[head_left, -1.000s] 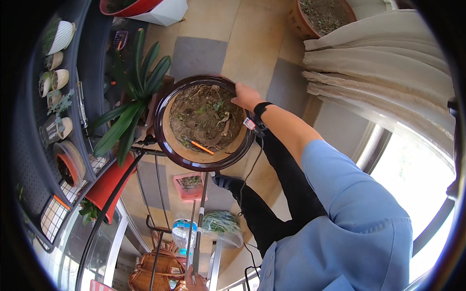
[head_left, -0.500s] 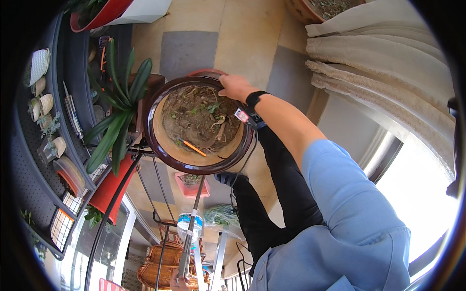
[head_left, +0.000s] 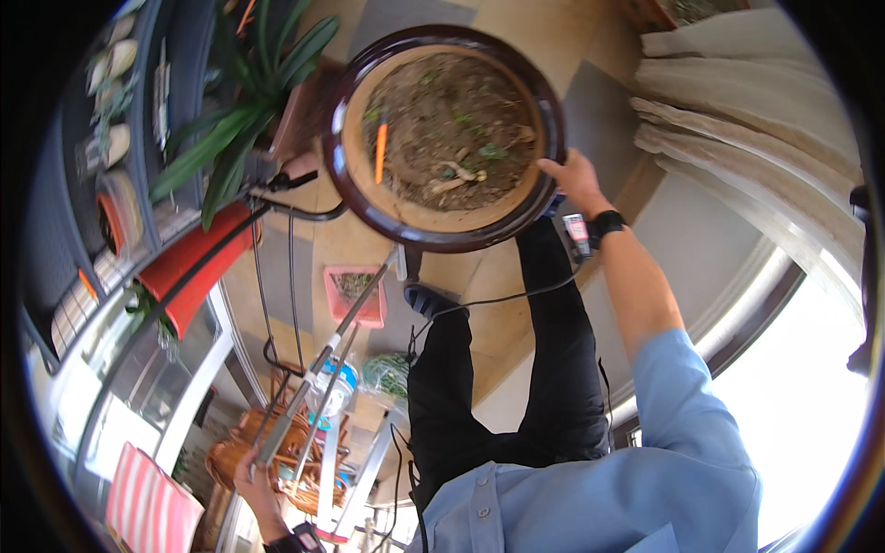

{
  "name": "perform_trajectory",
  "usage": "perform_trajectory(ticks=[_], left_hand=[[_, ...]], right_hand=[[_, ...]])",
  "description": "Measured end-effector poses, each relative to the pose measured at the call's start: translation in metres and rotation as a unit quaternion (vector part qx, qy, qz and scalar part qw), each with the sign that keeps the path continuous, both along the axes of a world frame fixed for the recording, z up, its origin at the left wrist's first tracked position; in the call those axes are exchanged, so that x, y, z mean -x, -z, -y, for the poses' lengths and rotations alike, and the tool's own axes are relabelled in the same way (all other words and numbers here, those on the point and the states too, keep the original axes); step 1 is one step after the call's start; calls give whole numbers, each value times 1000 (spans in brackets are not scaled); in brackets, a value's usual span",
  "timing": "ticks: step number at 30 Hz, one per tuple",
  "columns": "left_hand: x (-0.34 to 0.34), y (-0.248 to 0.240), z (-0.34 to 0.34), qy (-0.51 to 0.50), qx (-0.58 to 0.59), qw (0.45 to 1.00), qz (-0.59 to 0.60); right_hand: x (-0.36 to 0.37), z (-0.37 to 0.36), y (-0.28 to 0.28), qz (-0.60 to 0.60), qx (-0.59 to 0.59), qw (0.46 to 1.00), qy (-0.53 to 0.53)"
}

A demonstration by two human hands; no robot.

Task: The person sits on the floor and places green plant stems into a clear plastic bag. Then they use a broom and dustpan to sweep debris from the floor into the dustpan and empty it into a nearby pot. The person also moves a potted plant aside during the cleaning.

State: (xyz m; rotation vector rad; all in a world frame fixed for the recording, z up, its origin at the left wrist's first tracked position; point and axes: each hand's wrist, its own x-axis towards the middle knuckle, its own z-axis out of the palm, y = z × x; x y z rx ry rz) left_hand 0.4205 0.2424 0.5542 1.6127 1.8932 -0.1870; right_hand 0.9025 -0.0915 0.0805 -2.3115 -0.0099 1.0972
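Observation:
A large round plant pot (head_left: 337, 175) has a dark brown glossy rim and a tan inner wall. Inside it lies soil (head_left: 433, 111) with small green sprouts and dry bits. An orange stick (head_left: 381, 154) stands or lies at the soil's left side; I cannot tell which. My right hand (head_left: 573, 180) grips the rim's right side, thumb on top and fingers partly hidden. Low on the left, my left hand (head_left: 253, 479) is closed about the lower end of a long metal pole (head_left: 313, 373), which slants up toward the pot's underside.
A strap-leaved plant (head_left: 249, 115) and shelves (head_left: 138, 83) stand at left, above a red planter (head_left: 180, 281). Black metal bars (head_left: 293, 267) run nearby. On the floor are a pink pot (head_left: 364, 313) and a cable (head_left: 498, 300) crossing my legs. A curtain (head_left: 728, 111) hangs at right.
The pot has turned clockwise, carrying the orange stick from the near side to the left. My right hand has come round to the rim's right side. The view has shifted, showing more of my left hand.

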Motion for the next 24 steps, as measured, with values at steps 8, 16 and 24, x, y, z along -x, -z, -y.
perform_trajectory(ticks=[8,16,24], left_hand=[[31,1,14,-15,15,999,34],[49,8,43,35,-1,997,75],[45,11,76,243,-23,954,175]], right_hand=[[-74,48,8,87,123,986,-76],[-111,50,-1,288,106,951,-49],[189,-54,-200,-174,-332,903,-210]])
